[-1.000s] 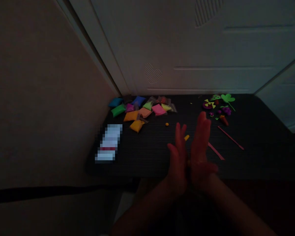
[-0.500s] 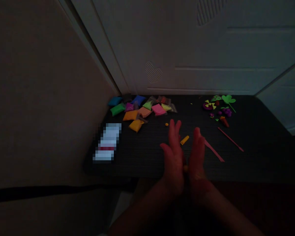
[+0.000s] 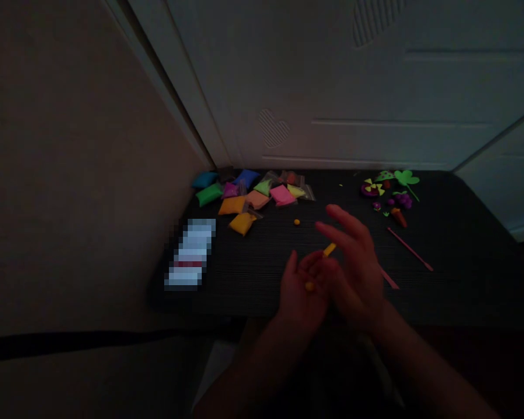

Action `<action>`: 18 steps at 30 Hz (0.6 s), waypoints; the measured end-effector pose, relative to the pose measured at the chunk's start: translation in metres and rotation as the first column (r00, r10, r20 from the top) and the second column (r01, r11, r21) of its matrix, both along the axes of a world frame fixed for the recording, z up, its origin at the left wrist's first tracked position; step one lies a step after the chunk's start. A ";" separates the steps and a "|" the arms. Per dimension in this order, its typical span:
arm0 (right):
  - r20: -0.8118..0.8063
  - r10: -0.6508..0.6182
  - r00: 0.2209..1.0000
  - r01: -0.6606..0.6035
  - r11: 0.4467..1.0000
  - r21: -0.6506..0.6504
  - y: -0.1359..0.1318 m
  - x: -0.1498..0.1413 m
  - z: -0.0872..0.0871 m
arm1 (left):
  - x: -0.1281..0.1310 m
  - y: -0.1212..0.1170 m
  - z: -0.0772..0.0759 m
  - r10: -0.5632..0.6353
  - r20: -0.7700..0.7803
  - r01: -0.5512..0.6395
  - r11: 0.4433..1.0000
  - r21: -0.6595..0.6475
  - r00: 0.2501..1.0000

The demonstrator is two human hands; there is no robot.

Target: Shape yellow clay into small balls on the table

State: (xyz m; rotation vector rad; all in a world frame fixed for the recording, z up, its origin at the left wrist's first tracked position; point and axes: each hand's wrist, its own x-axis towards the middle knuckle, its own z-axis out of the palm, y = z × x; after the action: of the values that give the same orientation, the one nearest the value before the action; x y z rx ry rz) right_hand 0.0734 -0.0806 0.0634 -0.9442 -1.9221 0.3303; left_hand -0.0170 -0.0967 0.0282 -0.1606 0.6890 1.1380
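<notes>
A small orange-yellow ball of modelling clay (image 3: 310, 286) rests in the cupped, upturned palm of my left hand (image 3: 299, 305). To its right, my right hand (image 3: 357, 273) is raised with its fingers apart and nothing in them. Just beyond the hands lies a short yellow piece (image 3: 329, 250), partly covered by my fingers. Another little yellow ball (image 3: 297, 222) sits farther back on the dark table (image 3: 253, 273). A pink modelling tool (image 3: 389, 278) shows partly from behind my right hand.
Several bags of coloured clay, among them a yellow one (image 3: 243, 223), lie at the back left. A blurred-out bright phone-like object (image 3: 191, 253) is near the left edge. A thin pink stick (image 3: 410, 249) and small clay shapes (image 3: 404, 199) lie right. A white panelled door (image 3: 332, 87) stands behind.
My palms, earlier facing each other around the ball, have parted. The left has turned palm up with the ball in it; the right has lifted off and tilted over to the left.
</notes>
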 end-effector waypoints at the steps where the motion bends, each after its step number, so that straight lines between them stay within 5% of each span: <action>1: -0.010 -0.030 0.999 0.030 0.999 -0.031 0.009 0.006 0.001 | -0.008 0.002 -0.002 0.036 0.025 -0.036 0.999 -0.006 0.999; 4: 0.199 -0.065 0.978 0.100 0.980 -0.171 0.045 0.016 -0.006 | -0.028 0.008 -0.005 0.132 0.056 -0.134 0.990 0.033 0.990; 8: 0.457 0.078 0.886 0.075 0.948 -0.308 0.086 0.004 -0.028 | -0.040 0.017 0.001 0.173 0.019 -0.174 0.984 0.048 0.985; 13: 0.511 0.129 0.850 0.069 0.934 -0.351 0.103 -0.015 -0.044 | -0.044 0.026 0.002 0.233 -0.068 -0.232 0.972 0.020 0.970; 18: 0.413 0.183 0.892 -0.012 0.924 -0.382 0.086 -0.007 -0.027 | -0.046 0.022 0.001 0.261 -0.103 -0.252 0.963 0.093 0.960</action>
State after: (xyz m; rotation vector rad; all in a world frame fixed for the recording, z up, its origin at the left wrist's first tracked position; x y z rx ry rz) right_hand 0.0661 0.0058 0.0363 -1.2530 -2.3847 0.5971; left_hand -0.0630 -0.0749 0.0289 -0.1204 0.7377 1.4303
